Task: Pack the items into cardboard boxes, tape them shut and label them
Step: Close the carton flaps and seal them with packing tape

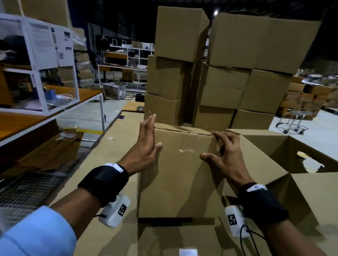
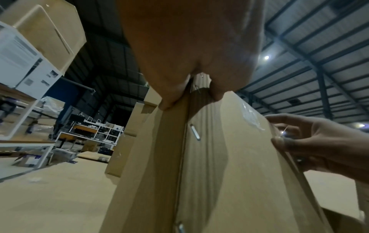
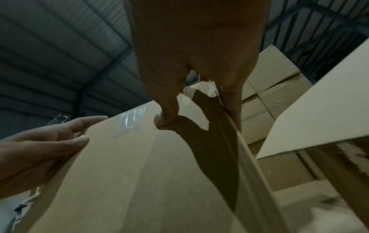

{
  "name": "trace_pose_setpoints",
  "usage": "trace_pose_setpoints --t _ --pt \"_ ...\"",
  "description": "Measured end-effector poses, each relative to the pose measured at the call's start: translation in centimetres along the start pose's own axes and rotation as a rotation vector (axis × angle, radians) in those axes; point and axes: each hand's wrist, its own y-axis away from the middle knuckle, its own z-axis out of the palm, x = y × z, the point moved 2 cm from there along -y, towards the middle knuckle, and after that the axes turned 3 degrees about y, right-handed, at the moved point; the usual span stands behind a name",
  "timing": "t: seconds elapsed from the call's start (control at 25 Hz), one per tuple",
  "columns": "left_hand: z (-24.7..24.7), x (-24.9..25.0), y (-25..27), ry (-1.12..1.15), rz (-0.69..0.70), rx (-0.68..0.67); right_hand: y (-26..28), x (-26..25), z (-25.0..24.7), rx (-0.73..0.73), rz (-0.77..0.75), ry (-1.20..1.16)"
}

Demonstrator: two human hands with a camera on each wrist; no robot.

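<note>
Flanking one closed box (image 1: 180, 175), left hand (image 1: 147, 146), right hand (image 1: 221, 152)

Light-blue sleeves (image 1: 38, 237); black wrist straps (image 1: 104, 183); white camera units (image 1: 115, 211), square-code markers.

A dim warehouse with a ribbed metal roof (image 2: 319, 52) and one small ceiling lamp (image 2: 266, 57). White metal shelving (image 1: 36, 65) stands left of the fingers; a wire trolley (image 1: 293, 120) stands far right on the pale floor (image 1: 327, 125).
</note>
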Motion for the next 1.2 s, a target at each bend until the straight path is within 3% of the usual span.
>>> trace_pose_setpoints --t 0.36,0.56,0.76,0.92,1.04,1.2 --pt "1.5 -3.2 0.7 -0.052 -0.071 -0.008 1.3 1.2 2.1 0.068 -0.04 0.126" --pt "1.9 -3.5 0.7 -0.125 -0.092 0.066 1.4 1.3 2.8 0.057 -0.045 0.138" --pt "1.5 -3.6 1.0 -0.345 -0.099 0.129 2.1 0.8 3.6 0.081 -0.002 0.173" --pt "2.3 -4.4 2.1 -0.669 -0.164 -0.053 3.7 -0.5 6.3 0.008 -0.053 0.311" --pt "4.0 -3.7 2.9 -0.669 -0.169 -0.184 3.8 -1.0 6.9 -0.002 -0.107 0.266" --pt "6.9 -1.7 2.3 -0.619 -0.121 -0.219 3.5 -0.2 6.2 -0.053 -0.187 0.046"
